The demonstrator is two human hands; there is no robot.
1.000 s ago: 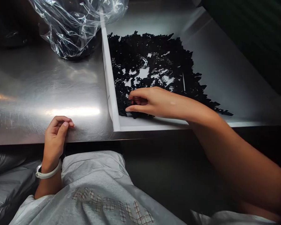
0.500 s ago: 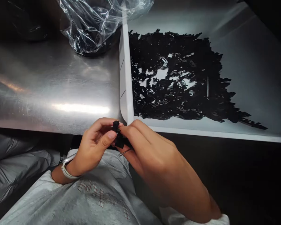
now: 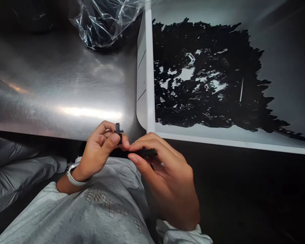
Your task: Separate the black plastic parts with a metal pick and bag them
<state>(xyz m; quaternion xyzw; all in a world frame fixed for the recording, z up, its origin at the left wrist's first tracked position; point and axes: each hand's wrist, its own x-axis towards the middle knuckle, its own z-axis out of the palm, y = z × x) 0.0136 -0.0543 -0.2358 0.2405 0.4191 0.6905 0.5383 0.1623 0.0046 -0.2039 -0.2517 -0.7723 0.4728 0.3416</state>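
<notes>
A stainless steel worktable (image 3: 53,81) shows a long streak of reflected light, dark below its edge.

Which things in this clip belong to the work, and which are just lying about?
In use:
left hand, holding a black cross-shaped piece
right hand, holding another black piece
heap of black pieces in the white-edged tray

Just lying about:
clear plastic bag
steel counter
grey sack

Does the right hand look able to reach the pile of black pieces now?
Probably yes. Only the tray's white rim lies between the right hand and the pile of black pieces, but that hand now holds a black piece.
</notes>
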